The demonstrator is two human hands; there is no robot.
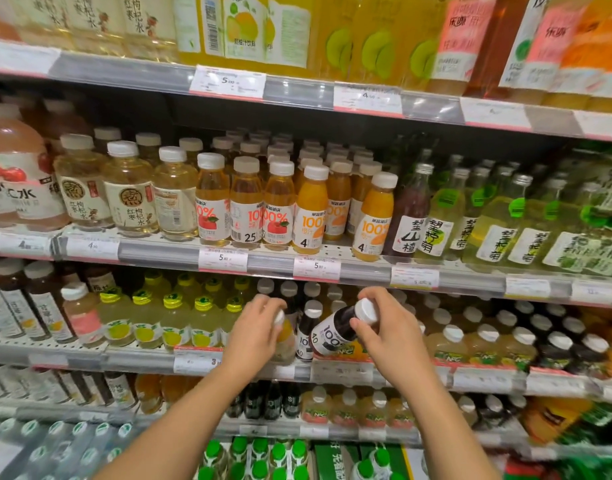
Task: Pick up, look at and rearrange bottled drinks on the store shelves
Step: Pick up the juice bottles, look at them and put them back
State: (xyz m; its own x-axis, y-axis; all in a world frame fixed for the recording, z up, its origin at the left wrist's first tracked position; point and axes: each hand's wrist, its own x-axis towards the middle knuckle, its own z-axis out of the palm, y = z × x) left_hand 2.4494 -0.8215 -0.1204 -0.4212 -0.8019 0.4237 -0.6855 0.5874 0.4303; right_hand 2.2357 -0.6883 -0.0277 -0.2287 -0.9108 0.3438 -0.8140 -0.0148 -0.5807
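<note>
Both hands reach into the third shelf, each gripping a small bottle.

Both forearms stretch forward and up from the lower edge of the view. The right hand [387, 336] curls its fingers and thumb round the neck of a dark juice bottle [335, 332], just under its white cap, and holds it tilted with the cap leaning toward the right, above the shelf edge [342, 370]. To the left of that grip, the left hand [258, 329] wraps closed over the top of an orange juice bottle [286, 341], covering most of its white cap; whether this bottle stands on the shelf or is lifted cannot be told. Between the two grips an upright dark bottle [306, 332] stands in the row.
</note>
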